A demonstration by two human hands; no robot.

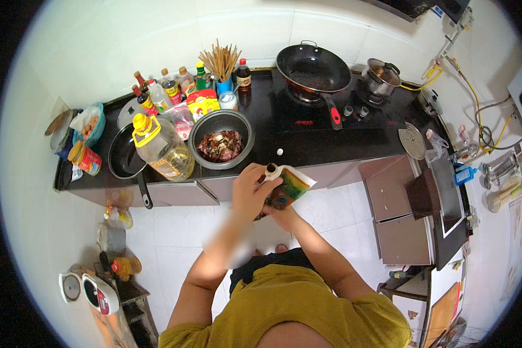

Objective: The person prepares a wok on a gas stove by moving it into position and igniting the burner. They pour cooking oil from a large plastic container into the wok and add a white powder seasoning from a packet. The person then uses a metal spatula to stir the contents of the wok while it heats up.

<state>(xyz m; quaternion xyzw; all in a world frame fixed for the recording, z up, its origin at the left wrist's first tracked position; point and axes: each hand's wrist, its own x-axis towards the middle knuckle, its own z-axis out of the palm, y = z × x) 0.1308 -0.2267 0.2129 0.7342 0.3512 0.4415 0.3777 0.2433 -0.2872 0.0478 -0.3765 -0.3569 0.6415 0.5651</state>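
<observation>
A soft spouted pouch in green, red and white is held in front of my body, just off the counter's front edge. My left hand is closed on its left side, close to the dark open mouth of the spout. From below, my right hand grips the pouch's lower part. A small white cap lies on the black counter beyond the pouch. To the left of it stands a dark inner pot containing chopped raw meat with pale seasoning on top.
Left on the counter are a large yellow-capped oil jug, a small frying pan and several sauce bottles. A wok sits on the stove, its red-black handle pointing toward me. A lidded steel pot stands to its right.
</observation>
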